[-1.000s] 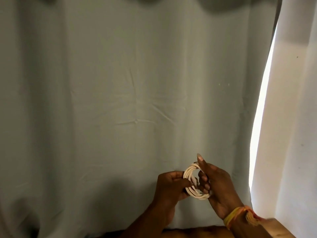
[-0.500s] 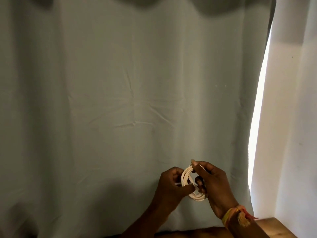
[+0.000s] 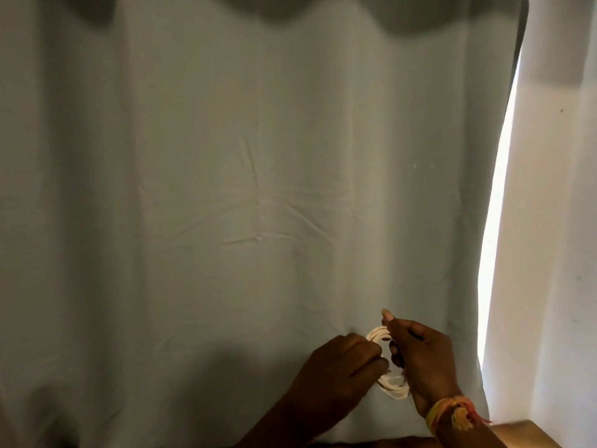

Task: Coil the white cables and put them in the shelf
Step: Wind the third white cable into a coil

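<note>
A small coil of white cable (image 3: 392,384) is held up in front of a curtain, low and right of centre. My left hand (image 3: 342,367) grips the coil's left side with curled fingers. My right hand (image 3: 420,357) holds the right side, fingers curled through the loop and the thumb sticking up above the coil's top. Only the top and bottom arcs of the coil show between the hands. No shelf is in view.
A pale grey-green curtain (image 3: 226,205) fills most of the view close behind the hands. A bright gap of daylight (image 3: 497,202) runs down its right edge beside a white wall (image 3: 562,221). A wooden surface corner (image 3: 529,431) shows at the bottom right.
Both hands stayed on the coil and closed in around it, covering more of it. The coil turned a little between them, and the view shifted slightly.
</note>
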